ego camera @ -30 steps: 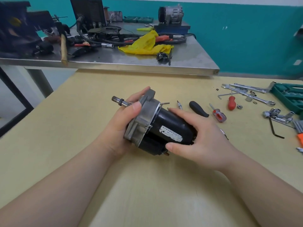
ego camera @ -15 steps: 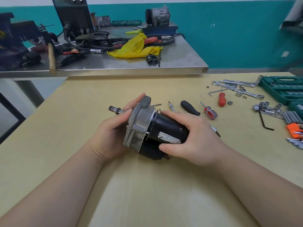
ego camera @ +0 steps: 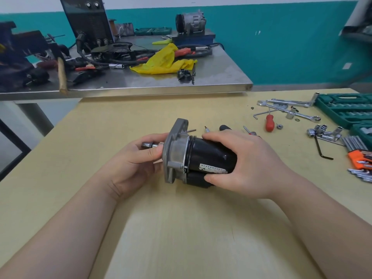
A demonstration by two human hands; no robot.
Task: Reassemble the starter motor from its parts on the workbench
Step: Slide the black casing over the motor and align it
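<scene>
yellow rag (ego camera: 163, 61) | compressor (ego camera: 191, 23) | hammer handle (ego camera: 62, 75) | metal table (ego camera: 221, 77)

Workshop: steel bench (ego camera: 211, 77) cluttered with cables, wooden worktable (ego camera: 100, 121) strewn with wrenches (ego camera: 289, 102), socket set (ego camera: 346, 109).

Bare workbench (ego camera: 181, 228) nearside; screwdrivers (ego camera: 269, 122) and sockets (ego camera: 322, 131) crowd the right.

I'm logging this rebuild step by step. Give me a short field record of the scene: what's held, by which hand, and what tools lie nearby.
held item: starter motor, lying sideways over the workbench
left hand: fingers at the shaft and grey flange
right hand: grips the black body
nearby tools: red screwdriver, wrenches, socket case, hex keys
</scene>
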